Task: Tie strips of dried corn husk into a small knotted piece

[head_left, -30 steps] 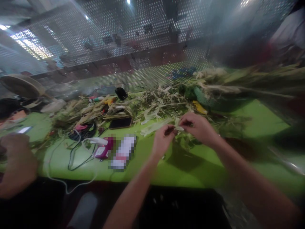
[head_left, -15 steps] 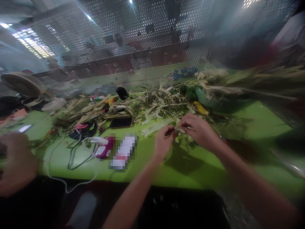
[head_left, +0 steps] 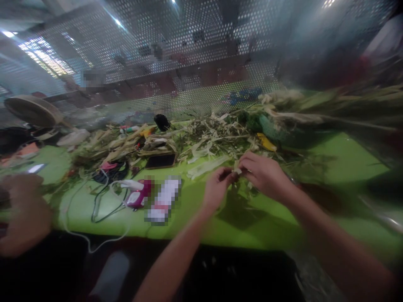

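Both the left hand (head_left: pixel 216 187) and right hand (head_left: pixel 262 173) pinch what seems a pale strip (head_left: pixel 237 171) over the green table (head_left: pixel 348 152).

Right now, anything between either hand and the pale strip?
Nothing visible. The left hand and right hand meet at the pale strip, fingertips closed on it from both sides. The nearest large husk lies just beyond the left hand, out of the way. Exact finger contact is blurred.

Cannot read any word, number, brand or sign. Can make out only pixel blocks on the pale phone-like rectangle (head_left: pixel 163 199) and a whitish glow on the lit screen (head_left: pixel 36 168) at far left.
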`<state>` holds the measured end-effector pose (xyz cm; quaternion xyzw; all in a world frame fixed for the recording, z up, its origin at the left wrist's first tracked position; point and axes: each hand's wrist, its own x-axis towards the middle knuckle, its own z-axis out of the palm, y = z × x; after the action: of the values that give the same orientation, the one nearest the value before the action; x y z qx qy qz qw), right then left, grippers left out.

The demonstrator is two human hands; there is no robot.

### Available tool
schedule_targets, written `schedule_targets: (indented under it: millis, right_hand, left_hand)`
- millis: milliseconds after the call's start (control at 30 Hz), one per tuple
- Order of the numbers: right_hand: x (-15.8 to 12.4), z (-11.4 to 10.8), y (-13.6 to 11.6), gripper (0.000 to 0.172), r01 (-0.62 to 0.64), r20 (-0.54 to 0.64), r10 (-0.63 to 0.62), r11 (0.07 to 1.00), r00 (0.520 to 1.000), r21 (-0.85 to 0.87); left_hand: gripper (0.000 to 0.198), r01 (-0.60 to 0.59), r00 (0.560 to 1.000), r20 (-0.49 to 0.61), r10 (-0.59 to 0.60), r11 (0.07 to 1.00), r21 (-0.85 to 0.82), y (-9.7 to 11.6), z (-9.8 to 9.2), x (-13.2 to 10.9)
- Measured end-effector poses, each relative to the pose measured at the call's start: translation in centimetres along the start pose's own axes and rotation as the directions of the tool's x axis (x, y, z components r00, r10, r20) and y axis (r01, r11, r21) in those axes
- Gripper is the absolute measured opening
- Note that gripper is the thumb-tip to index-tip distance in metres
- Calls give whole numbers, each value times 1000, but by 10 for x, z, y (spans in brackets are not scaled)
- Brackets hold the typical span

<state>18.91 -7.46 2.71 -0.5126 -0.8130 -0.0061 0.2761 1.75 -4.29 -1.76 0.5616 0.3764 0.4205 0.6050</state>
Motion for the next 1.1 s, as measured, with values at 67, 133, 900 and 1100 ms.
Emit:
schedule_targets:
  millis: [67, 133, 900, 1100]
  right_hand:
    - [0, 2, 0, 10, -5, -3, 5, 1000, 1000, -6]
    - [0, 3, -1, 10, -20, -19, 20, 1000, 1000, 8]
    - [3, 20, 5, 14, -252, -72, 307, 876, 949, 411]
    - [4, 17, 1, 18, -301, -12, 368, 780, 930, 548]
  left_hand:
    - [24, -8, 1000, -6, 8, 1000, -23, 0, 0, 0]
    - [22, -18, 999, -37, 16, 998, -61, -1, 1, 1]
    - [16, 8, 1000, -5, -9, 993, -116, -1, 2, 0]
    - [18, 61, 994, -68, -81, 963, -262, 0, 0, 2]
